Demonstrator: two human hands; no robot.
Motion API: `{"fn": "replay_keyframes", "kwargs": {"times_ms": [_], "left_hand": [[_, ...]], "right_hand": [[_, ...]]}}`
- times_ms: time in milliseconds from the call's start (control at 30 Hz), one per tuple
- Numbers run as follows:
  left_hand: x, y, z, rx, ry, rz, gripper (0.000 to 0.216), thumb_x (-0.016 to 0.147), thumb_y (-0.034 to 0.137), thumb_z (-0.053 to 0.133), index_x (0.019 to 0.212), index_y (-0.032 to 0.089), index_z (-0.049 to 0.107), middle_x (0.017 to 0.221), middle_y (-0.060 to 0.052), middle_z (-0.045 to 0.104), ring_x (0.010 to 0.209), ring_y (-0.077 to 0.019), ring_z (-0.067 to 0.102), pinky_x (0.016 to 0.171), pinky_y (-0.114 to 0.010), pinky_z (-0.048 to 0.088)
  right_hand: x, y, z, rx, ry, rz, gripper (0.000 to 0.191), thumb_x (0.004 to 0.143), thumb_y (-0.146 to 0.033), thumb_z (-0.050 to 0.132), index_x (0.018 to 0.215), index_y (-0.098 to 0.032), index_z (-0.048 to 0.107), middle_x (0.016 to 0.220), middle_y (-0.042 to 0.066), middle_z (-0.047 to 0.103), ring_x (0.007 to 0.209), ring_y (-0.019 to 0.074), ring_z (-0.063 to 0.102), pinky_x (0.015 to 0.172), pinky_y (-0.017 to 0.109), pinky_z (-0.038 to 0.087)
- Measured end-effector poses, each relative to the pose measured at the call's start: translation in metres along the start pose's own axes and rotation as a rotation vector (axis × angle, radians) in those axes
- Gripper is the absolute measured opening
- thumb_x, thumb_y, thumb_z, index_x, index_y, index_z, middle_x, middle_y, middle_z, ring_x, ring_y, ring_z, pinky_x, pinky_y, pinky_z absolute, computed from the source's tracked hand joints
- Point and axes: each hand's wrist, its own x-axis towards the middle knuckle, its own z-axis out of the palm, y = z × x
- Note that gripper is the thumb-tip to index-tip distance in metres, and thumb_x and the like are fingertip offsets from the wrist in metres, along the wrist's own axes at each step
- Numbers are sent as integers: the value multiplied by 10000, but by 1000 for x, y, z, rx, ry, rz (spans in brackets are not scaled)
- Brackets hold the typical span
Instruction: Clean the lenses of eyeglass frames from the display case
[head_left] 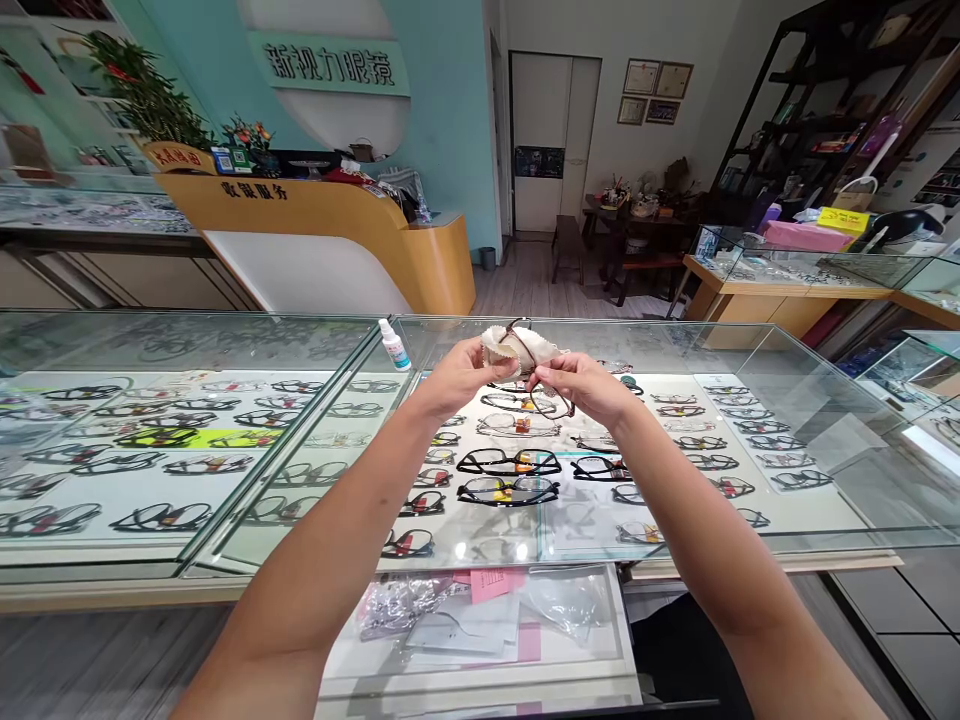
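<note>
Above the glass showcase, both of my hands are raised in front of me around one pair of eyeglasses (pixel 553 402). My left hand (pixel 459 374) is closed on a pale cleaning cloth (pixel 504 350) with scalloped edges, which wraps part of the glasses. A thin dark temple shows across the cloth. My right hand (pixel 576 382) pinches the frame, and one rimmed lens hangs below its fingers. The cloth hides the other lens. A small white spray bottle (pixel 394 346) with a blue label stands on the glass, left of my hands.
Under the glass showcase top (pixel 330 350) lie rows of eyeglasses (pixel 508 490). Below it, an open drawer (pixel 480 660) holds papers and plastic bags. A wooden reception counter (pixel 315 220) stands beyond at left, with another display case (pixel 787 285) at right.
</note>
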Motion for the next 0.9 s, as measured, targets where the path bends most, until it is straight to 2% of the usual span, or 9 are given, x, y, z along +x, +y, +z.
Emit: {"fn": "replay_keyframes", "kwargs": {"times_ms": [67, 200, 367, 433, 500, 567, 633, 733, 900], "left_hand": [[-1, 2, 5, 8, 36, 0, 558, 710, 595, 1054, 995, 175, 824, 993, -95, 825, 921, -251, 730, 883, -368, 543], [-2, 3, 12, 23, 118, 6, 640, 685, 602, 1067, 1085, 171, 814, 1042, -105, 829, 973, -270, 738, 901, -366, 539], [-2, 2, 12, -46, 164, 37, 607, 742, 726, 994, 786, 190, 715, 754, -30, 693, 776, -197, 637, 790, -339, 494], [-2, 2, 12, -126, 155, 22, 634, 767, 790, 937, 843, 186, 760, 819, -60, 744, 858, -246, 699, 829, -366, 529], [0, 2, 12, -212, 138, -2, 710, 826, 877, 817, 962, 180, 812, 957, -109, 814, 1054, -336, 761, 917, -420, 573], [1, 0, 13, -259, 147, -12, 747, 859, 912, 747, 1003, 183, 824, 1007, -125, 835, 1178, -379, 764, 972, -452, 588], [3, -3, 13, -256, 191, 8, 719, 811, 885, 826, 1004, 193, 820, 985, -103, 834, 1160, -355, 767, 975, -434, 586], [3, -7, 16, -184, 246, 20, 702, 721, 841, 943, 964, 199, 800, 900, -51, 802, 945, -256, 739, 879, -365, 560], [-1, -6, 22, -81, 231, 16, 651, 730, 767, 989, 918, 186, 764, 819, -7, 728, 759, -155, 594, 752, -300, 463]], "right_hand": [[0, -1, 2, 11, 8, 8, 610, 760, -795, 925, 860, -196, 857, 638, -44, 459, 661, 137, 283, 663, 335, 231], [2, -1, 6, 71, 28, 15, 583, 733, -746, 966, 852, -186, 851, 756, -3, 620, 677, 128, 325, 661, 335, 260], [3, 3, 8, 158, 80, 31, 562, 704, -689, 1013, 875, -182, 840, 891, 40, 743, 706, 125, 395, 682, 329, 302], [2, 2, 8, 181, 85, 37, 555, 691, -678, 1026, 875, -190, 836, 936, 50, 778, 699, 123, 394, 675, 327, 301], [2, 1, 8, 191, 85, 38, 545, 691, -670, 1030, 875, -196, 834, 948, 51, 786, 694, 124, 385, 674, 329, 300], [1, 0, 8, 188, 81, 33, 540, 699, -668, 1025, 880, -197, 833, 957, 55, 786, 699, 127, 384, 681, 332, 301], [1, 0, 8, 169, 70, 26, 543, 715, -677, 1009, 887, -193, 831, 945, 57, 776, 700, 128, 378, 688, 335, 296], [2, 2, 8, 109, 50, 18, 559, 743, -713, 972, 882, -188, 840, 886, 45, 744, 694, 130, 357, 689, 338, 282], [4, 7, 9, 75, 30, 7, 574, 733, -747, 963, 869, -197, 864, 881, 49, 737, 732, 149, 384, 718, 343, 298]]}}
